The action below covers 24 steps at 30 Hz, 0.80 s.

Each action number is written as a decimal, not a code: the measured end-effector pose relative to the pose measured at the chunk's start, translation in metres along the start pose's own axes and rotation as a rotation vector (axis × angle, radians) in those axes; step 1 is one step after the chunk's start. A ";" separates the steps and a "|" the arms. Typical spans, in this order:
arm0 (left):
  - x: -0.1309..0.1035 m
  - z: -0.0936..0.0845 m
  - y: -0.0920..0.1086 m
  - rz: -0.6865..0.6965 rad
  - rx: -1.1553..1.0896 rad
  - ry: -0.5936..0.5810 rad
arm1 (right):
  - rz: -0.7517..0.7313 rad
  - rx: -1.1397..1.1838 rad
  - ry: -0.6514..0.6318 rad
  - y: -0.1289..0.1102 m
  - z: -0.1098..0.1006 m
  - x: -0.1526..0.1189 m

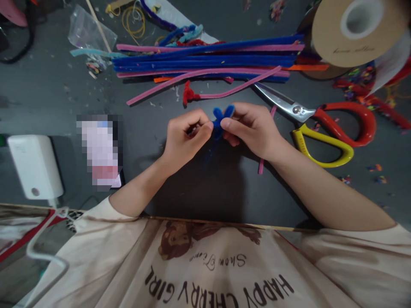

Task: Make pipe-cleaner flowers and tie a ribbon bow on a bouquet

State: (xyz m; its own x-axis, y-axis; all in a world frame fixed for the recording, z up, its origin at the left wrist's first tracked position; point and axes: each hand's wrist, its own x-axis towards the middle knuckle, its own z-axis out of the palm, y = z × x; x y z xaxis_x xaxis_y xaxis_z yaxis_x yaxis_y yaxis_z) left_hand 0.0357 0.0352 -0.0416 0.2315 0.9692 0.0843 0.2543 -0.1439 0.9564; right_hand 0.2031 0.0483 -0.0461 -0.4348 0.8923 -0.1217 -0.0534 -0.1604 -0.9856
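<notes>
My left hand (pixel 188 134) and my right hand (pixel 252 128) meet over the middle of the dark table (pixel 58 90). Both pinch one blue pipe cleaner (pixel 221 119) between thumb and fingers. Its two short ends cross in an X just above my fingertips, and its tail hangs down between my hands. A pink pipe cleaner (pixel 260 166) lies under my right hand.
A pile of blue, pink and orange pipe cleaners (pixel 205 60) lies beyond my hands. Scissors (pixel 324 122) with red and yellow handles rest to the right. A ribbon spool (pixel 353 32) stands far right, a white box (pixel 35 167) left, a plastic bag (pixel 90 36) far left.
</notes>
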 end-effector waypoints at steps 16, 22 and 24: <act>0.002 0.002 -0.008 0.078 -0.079 0.065 | 0.043 0.078 -0.046 0.000 0.001 0.002; 0.003 0.003 -0.010 0.097 -0.038 0.041 | 0.023 -0.005 -0.082 -0.004 0.001 0.000; 0.003 0.003 -0.010 0.102 -0.035 0.054 | 0.015 -0.020 -0.097 -0.004 0.001 0.000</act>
State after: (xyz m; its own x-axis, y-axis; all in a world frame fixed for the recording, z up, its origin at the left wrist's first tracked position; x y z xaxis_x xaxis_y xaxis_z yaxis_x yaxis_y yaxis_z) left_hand 0.0369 0.0387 -0.0517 0.2032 0.9594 0.1957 0.1991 -0.2362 0.9511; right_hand 0.2025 0.0481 -0.0422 -0.5201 0.8449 -0.1252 -0.0289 -0.1639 -0.9860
